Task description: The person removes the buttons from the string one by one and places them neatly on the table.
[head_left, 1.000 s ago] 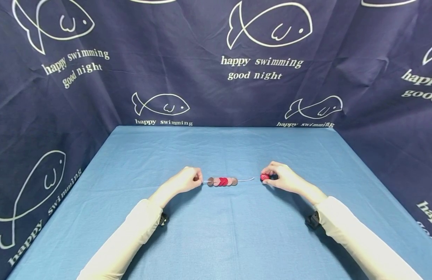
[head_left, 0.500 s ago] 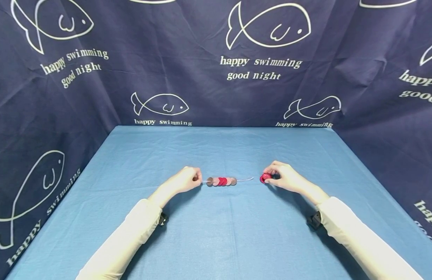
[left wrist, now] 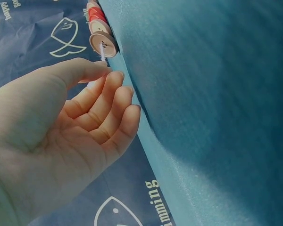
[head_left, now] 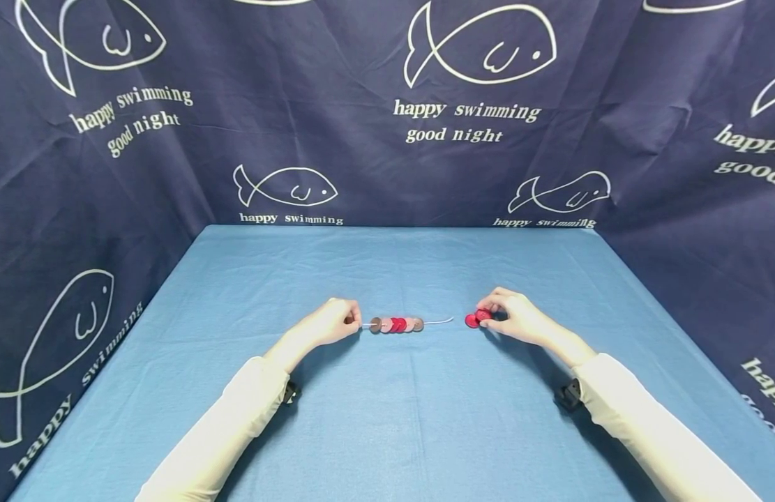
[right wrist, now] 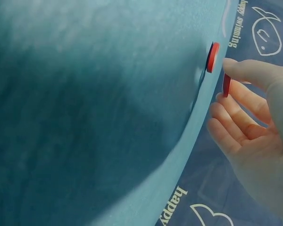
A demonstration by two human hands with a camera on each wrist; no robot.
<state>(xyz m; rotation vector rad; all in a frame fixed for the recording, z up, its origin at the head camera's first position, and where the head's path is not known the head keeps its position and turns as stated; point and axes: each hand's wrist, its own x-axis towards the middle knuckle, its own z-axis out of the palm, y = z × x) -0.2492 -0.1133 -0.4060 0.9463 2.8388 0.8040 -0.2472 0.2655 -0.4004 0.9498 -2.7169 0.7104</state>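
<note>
A short row of buttons (head_left: 397, 325) is strung on a white string (head_left: 439, 321) across the table: brown at both ends, pink further in, red in the middle. My left hand (head_left: 338, 322) pinches the string between thumb and index finger, just left of the row. The left wrist view shows the string coming out of the near brown button's (left wrist: 104, 44) holes. To the right, my right hand (head_left: 514, 319) pinches a red button (right wrist: 227, 85) by thumb and fingers. Another red button (right wrist: 212, 57) lies on the cloth just left of those fingertips.
A blue cloth (head_left: 387, 418) covers the table. Dark blue curtains (head_left: 362, 139) with white fish prints stand behind it and along both sides. The string's loose right end points toward the red buttons.
The right hand has shifted slightly right with one red button, leaving a second red button uncovered on the table. The left hand and the strung row have stayed about where they were.
</note>
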